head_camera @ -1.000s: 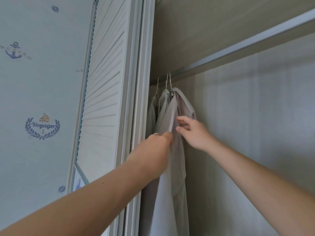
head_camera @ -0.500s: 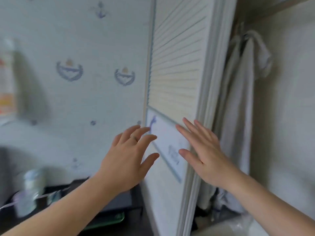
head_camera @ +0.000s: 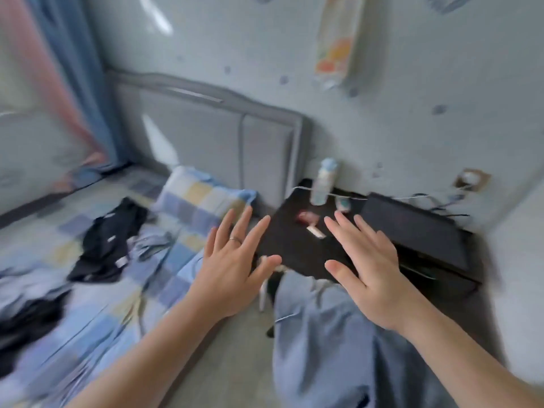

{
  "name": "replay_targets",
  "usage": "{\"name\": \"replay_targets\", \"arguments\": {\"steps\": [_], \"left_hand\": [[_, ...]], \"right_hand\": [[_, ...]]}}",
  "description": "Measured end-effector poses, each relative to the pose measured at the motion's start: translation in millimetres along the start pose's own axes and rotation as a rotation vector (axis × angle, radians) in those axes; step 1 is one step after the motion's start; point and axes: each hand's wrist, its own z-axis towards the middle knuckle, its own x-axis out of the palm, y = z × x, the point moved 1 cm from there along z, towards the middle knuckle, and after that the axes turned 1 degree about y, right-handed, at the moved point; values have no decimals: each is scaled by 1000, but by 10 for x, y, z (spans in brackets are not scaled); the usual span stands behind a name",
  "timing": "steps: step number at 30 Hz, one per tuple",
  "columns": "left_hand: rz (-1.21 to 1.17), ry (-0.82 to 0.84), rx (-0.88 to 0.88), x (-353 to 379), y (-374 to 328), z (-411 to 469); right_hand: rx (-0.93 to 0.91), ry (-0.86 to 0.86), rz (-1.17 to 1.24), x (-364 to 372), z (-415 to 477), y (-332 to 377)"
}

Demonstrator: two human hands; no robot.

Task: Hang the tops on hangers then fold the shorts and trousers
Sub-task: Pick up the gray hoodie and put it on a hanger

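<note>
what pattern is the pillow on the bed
The pillow is checked in blue, pale yellow and white squares, as the head view shows.

Head cam, fwd/down over bed (head_camera: pixel 97 334)

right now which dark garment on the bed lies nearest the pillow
The black garment with small pale labels, just left of the checked pillow. The other dark garment lies lower left, far from it.

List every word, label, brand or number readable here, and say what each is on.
No text can be read; the whole frame is motion-blurred.
Wall hanging: coloured print, blurred.
Bottle: label blurred.
Black garment: small white marks, too blurred to read.
</note>
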Motion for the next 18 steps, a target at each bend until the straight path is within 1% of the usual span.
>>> {"name": "replay_targets", "arguments": {"steps": [5, 11, 14, 18], "left_hand": [[28, 10, -369, -33, 1168, -884], [-44, 36, -742, 40, 1962, -1669], [-76, 52, -884, 88, 2273, -1844], [-88, 57, -1001, 93, 2758, -1847]], "right_hand": [[-143, 226, 90, 1039, 471, 719], [-321, 472, 62, 2000, 999, 1303], [-388, 574, 74, 2386, 1288, 1501], [-434, 699, 54, 2832, 1752, 1738]]}}
